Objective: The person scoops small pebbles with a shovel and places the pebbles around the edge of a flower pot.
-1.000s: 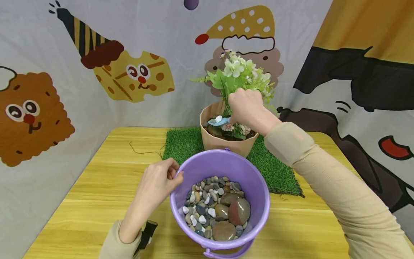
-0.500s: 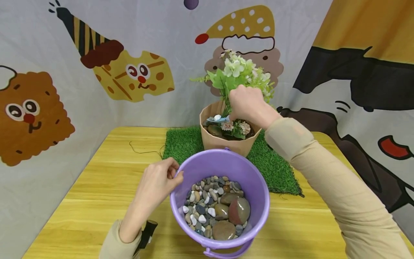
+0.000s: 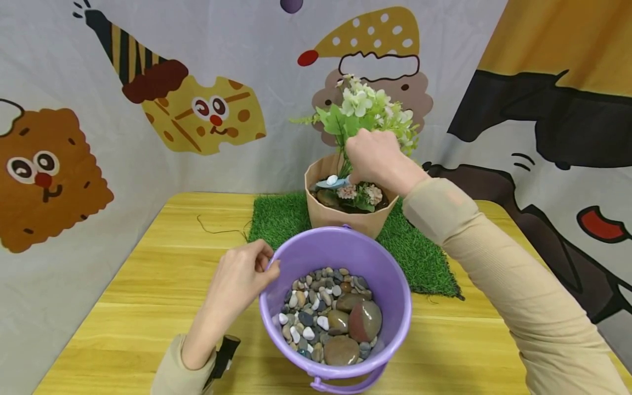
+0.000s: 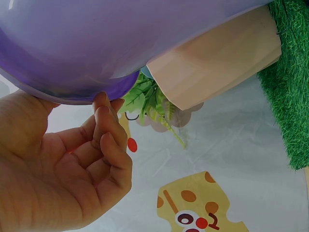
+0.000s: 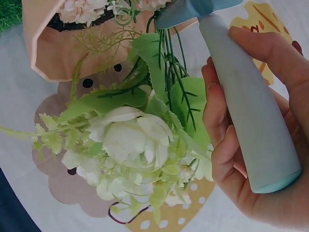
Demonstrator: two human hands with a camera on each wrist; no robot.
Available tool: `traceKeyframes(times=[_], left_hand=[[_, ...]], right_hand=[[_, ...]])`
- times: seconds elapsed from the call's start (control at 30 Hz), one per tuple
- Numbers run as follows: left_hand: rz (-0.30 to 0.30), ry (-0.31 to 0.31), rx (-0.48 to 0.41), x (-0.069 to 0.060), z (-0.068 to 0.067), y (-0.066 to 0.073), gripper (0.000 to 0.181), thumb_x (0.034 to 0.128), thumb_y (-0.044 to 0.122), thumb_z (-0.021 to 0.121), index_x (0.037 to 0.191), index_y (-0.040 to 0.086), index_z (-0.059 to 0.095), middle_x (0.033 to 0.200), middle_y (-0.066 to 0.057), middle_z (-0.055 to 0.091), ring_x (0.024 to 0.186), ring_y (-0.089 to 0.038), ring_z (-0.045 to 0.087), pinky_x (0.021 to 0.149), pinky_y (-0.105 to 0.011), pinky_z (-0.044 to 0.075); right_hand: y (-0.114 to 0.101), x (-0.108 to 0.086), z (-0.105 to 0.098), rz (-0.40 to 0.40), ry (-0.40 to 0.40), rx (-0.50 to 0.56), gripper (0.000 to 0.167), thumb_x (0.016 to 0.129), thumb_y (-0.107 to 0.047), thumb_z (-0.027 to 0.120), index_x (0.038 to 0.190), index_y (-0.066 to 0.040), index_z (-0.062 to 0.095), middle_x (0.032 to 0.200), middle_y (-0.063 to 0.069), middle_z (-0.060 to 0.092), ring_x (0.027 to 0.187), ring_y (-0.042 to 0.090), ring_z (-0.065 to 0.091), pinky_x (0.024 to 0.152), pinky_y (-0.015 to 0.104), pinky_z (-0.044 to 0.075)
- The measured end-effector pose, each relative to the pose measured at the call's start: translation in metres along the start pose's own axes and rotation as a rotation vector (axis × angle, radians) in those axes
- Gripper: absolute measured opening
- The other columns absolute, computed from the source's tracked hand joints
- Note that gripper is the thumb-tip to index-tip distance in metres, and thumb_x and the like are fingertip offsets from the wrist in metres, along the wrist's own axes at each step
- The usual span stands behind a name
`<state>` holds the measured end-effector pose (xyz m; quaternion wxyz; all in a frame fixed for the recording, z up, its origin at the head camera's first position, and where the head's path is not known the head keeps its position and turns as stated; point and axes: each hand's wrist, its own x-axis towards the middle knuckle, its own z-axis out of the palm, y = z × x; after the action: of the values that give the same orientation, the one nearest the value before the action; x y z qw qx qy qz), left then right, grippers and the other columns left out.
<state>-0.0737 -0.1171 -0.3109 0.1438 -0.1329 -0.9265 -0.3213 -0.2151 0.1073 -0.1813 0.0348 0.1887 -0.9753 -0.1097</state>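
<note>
Just above frame centre, the right hand (image 3: pixel 379 156) grips a blue scoop (image 3: pixel 340 184) over the flowerpot (image 3: pixel 345 220); lower, left of centre, the left hand (image 3: pixel 241 277) pinches the purple bucket (image 3: pixel 340 249) by its rim.

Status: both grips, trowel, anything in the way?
Left grip pinches purple bucket rim. Right grip holds trowel at flowerpot's mouth. White stone on the blade. Pink flowers close by, possibly in the way.

Head view: bright, even illumination; specular glare marks the large stones (image 3: pixel 365 321) at lower centre. Wrist views: dimmer, muted colour. Left wrist view: the bucket (image 4: pixel 96 38), upper left, appears hazy.
</note>
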Motion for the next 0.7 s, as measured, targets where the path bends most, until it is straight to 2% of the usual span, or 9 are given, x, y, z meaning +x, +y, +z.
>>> traceKeyframes(times=[0.33,0.53,0.7], left_hand=[[0.011,0.009,-0.002,0.0,0.0,-0.001,0.009,0.0716,0.003,0.07,0.079,0.003,0.065,0.064,-0.002,0.059,0.052,-0.006,0.046,0.046,-0.015,0.043],[0.004,0.01,-0.003,0.0,0.0,-0.001,0.009,0.0718,0.004,0.07,0.079,0.003,0.066,0.064,-0.002,0.059,0.052,-0.006,0.046,0.046,-0.016,0.042],[0.012,0.013,0.0,0.0,0.001,-0.001,0.009,0.0716,0.004,0.07,0.079,0.004,0.065,0.063,-0.001,0.059,0.052,-0.006,0.046,0.047,-0.016,0.042]], right_hand=[[-0.005,-0.004,-0.001,-0.014,0.062,-0.076,0.031,0.07,-0.028,0.079,0.063,-0.012,0.054,0.079,0.008,0.059,0.062,0.023,0.051,0.052,0.039,0.047],[-0.013,-0.005,0.001,-0.073,0.099,-0.191,0.034,0.074,-0.015,0.072,0.059,-0.014,0.041,0.07,0.006,0.052,0.057,0.018,0.039,0.045,0.033,0.039],[-0.016,-0.005,0.0,-0.085,0.095,-0.209,0.025,0.074,-0.017,0.074,0.064,-0.012,0.051,0.072,0.006,0.054,0.058,0.018,0.041,0.047,0.035,0.042]])
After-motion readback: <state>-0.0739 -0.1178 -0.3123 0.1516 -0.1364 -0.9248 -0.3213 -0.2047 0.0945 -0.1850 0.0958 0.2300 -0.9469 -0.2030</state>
